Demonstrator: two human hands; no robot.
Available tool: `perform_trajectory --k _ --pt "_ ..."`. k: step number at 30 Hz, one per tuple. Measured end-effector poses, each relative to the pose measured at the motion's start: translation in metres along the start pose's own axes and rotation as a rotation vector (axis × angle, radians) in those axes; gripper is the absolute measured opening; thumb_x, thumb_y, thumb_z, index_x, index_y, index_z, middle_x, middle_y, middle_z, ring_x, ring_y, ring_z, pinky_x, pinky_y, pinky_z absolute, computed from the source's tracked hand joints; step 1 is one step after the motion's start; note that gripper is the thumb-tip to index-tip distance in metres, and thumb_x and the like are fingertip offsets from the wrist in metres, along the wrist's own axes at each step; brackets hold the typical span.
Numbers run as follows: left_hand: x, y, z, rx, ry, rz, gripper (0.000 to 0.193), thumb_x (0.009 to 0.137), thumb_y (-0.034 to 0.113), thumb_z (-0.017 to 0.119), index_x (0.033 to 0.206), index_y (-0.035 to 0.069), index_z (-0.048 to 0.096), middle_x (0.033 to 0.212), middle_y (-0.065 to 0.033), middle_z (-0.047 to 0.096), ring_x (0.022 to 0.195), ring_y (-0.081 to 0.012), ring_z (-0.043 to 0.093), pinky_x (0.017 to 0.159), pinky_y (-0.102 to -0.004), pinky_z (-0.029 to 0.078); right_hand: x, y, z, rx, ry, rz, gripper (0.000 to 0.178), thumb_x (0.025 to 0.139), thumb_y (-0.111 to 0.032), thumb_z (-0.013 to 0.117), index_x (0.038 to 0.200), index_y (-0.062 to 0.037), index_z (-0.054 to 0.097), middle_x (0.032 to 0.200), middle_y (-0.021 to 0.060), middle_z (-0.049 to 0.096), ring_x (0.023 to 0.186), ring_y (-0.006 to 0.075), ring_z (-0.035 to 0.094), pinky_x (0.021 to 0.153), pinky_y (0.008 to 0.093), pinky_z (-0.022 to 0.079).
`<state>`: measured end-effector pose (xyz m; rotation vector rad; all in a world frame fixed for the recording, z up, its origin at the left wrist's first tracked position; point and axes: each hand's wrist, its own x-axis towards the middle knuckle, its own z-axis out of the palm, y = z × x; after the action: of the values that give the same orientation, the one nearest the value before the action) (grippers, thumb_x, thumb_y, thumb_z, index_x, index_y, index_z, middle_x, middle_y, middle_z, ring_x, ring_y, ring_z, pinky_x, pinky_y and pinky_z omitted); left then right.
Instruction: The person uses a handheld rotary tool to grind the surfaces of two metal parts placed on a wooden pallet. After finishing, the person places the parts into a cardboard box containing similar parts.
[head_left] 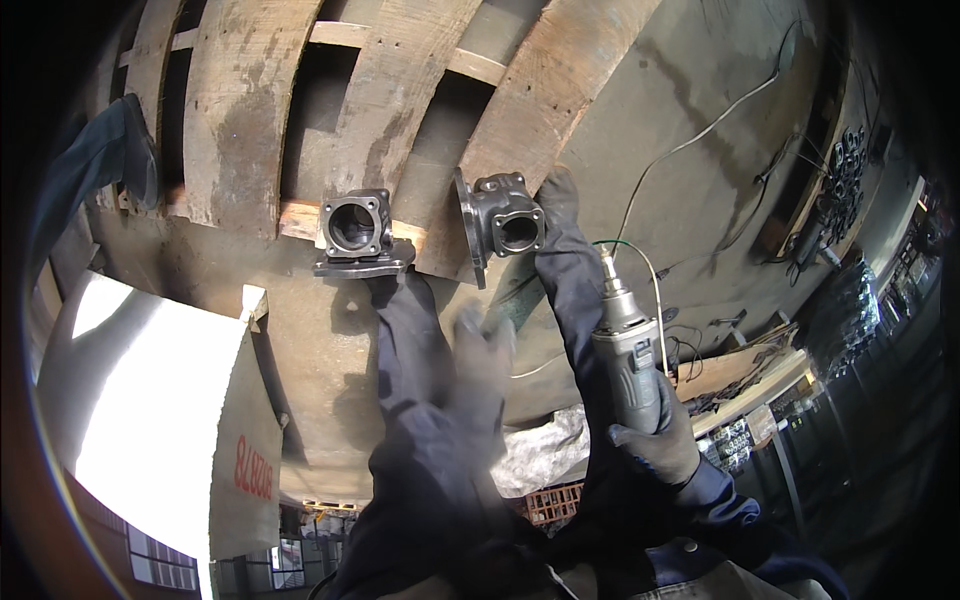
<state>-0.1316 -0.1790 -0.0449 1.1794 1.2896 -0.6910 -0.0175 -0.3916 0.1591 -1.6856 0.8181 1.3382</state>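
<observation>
Fingers of the grey-gloved right hand [664, 442] wrap the rear of a long, grey, metal-nosed power tool [630, 362] beside the dark-trousered right leg [577, 300]. It looks stiff, fairly heavy, best held around that body. Nose and long axis point away from the wearer. The blurred left hand's [482, 348] state I cannot tell. Beyond stand two dark, flanged metal castings [496, 212].

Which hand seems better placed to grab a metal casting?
Probably the left hand: though blurred, it looks empty and nearer the castings; the right hand grips a grey power tool.
</observation>
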Motion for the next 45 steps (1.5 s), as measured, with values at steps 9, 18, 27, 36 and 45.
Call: perform_trajectory --k 9,18,27,36,45 --pt "-0.059 0.042 0.04 -0.846 -0.698 -0.21 0.071 0.098 0.0 0.081 0.157 0.005 0.042 0.15 -0.0116 0.059 0.132 -0.022 0.066 0.106 -0.0316 0.058 -0.004 -0.045 0.029 -0.875 0.022 -0.226 0.104 0.089 -0.043 0.088 0.165 0.0053 0.037 0.128 0.0348 0.071 0.092 0.0461 0.08 0.078 0.0493 0.064" --pt "-0.04 0.039 0.026 -0.846 -0.659 -0.091 0.048 0.103 0.032 0.078 0.141 0.005 0.066 0.129 -0.0078 0.07 0.121 -0.0206 0.068 0.105 -0.0379 0.054 -0.005 -0.043 0.048 0.403 -0.215 0.173 0.11 0.092 -0.001 0.084 0.178 -0.0019 0.015 0.179 0.0105 0.029 0.151 0.0201 0.046 0.121 0.0365 0.044" --pt "-0.032 0.04 0.018 -0.901 -0.719 -0.039 0.043 0.115 0.041 0.051 0.139 0.006 0.06 0.135 -0.0037 0.054 0.125 -0.016 0.054 0.109 -0.0329 0.046 0.007 -0.06 0.07 0.22 -0.143 0.125 0.108 0.087 0.003 0.081 0.176 0.0 0.019 0.176 0.0144 0.035 0.155 0.0213 0.042 0.124 0.0365 0.041" --pt "-0.019 0.032 0.021 -0.797 -0.61 0.12 0.038 0.116 0.038 0.046 0.127 0.005 0.063 0.127 -0.0039 0.056 0.116 -0.0155 0.056 0.103 -0.0319 0.047 0.013 -0.061 0.086 0.108 -0.085 0.046 0.102 0.089 0.012 0.075 0.176 -0.0048 0.024 0.163 0.0175 0.048 0.13 0.0199 0.062 0.106 0.0357 0.055" --pt "-0.005 0.037 0.023 -1.188 -0.649 -0.194 0.018 0.114 0.03 0.057 0.127 0.018 0.06 0.108 0.0051 0.055 0.097 -0.0078 0.057 0.091 -0.0248 0.049 0.014 -0.064 0.098 -0.069 -0.02 -0.068 0.099 0.085 -0.001 0.085 0.171 -0.0008 0.035 0.163 0.0163 0.049 0.148 0.0254 0.051 0.122 0.0386 0.044"
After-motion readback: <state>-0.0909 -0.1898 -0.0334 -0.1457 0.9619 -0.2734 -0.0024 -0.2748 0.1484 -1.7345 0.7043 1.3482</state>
